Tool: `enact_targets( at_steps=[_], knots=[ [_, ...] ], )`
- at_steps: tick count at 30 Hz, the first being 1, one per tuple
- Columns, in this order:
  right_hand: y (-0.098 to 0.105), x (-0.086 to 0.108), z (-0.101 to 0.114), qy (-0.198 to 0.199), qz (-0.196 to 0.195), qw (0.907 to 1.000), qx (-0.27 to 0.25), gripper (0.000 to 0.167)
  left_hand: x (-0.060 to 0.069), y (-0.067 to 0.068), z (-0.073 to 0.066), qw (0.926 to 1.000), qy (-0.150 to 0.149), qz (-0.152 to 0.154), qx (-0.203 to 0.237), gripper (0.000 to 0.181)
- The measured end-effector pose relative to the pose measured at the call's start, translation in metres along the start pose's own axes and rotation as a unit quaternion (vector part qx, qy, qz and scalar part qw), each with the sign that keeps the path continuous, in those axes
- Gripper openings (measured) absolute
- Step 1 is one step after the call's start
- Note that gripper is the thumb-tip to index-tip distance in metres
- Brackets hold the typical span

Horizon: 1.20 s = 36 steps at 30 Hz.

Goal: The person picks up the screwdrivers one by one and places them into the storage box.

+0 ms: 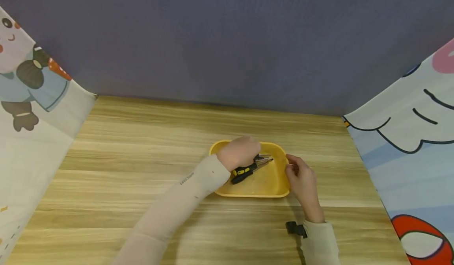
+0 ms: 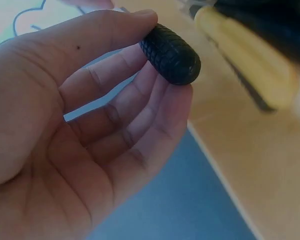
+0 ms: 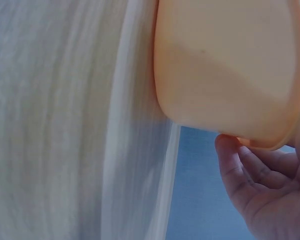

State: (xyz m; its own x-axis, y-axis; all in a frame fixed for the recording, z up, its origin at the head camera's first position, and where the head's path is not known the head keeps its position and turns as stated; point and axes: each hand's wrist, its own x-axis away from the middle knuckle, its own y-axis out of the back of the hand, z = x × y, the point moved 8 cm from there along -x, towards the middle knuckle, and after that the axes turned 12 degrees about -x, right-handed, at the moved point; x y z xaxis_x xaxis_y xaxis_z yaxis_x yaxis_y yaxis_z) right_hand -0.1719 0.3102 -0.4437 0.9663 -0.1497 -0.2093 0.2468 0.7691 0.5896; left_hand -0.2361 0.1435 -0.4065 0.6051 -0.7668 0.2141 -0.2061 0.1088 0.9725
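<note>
Over the left part of a yellow plastic tray (image 1: 273, 178), my left hand (image 1: 241, 152) reaches down. In the left wrist view, its thumb and fingers pinch the black ribbed handle of a screwdriver (image 2: 171, 55); the shaft is hidden there. Below this hand in the tray lie a black-and-yellow screwdriver (image 1: 242, 171) and a black screwdriver (image 1: 241, 177), their metal shafts pointing right. At the tray's right end, my right hand (image 1: 303, 182) holds the rim between thumb and fingers. The right wrist view shows these fingers (image 3: 230, 160) against the tray's outer wall.
The tray stands on a wood-grain table (image 1: 142, 147). Behind the table rises a dark grey-blue panel (image 1: 220, 48), with cartoon-printed sheets at the left (image 1: 35, 99) and right (image 1: 408, 147). A black clip-like piece (image 1: 296, 229) sits by the right sleeve.
</note>
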Motion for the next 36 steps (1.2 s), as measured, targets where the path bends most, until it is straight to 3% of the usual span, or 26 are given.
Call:
enact_targets(
  at_steps=[11,36],
  knots=[
    [-0.003,-0.001,0.000,-0.005,0.003,1.0000,-0.002,0.029,-0.004,-0.016,-0.005,0.9993,0.011,0.032,-0.018,0.021],
    [-0.002,-0.003,0.001,0.012,0.000,0.9999,-0.011,0.029,0.011,-0.007,0.001,0.9992,0.032,0.021,-0.008,0.028]
  ],
)
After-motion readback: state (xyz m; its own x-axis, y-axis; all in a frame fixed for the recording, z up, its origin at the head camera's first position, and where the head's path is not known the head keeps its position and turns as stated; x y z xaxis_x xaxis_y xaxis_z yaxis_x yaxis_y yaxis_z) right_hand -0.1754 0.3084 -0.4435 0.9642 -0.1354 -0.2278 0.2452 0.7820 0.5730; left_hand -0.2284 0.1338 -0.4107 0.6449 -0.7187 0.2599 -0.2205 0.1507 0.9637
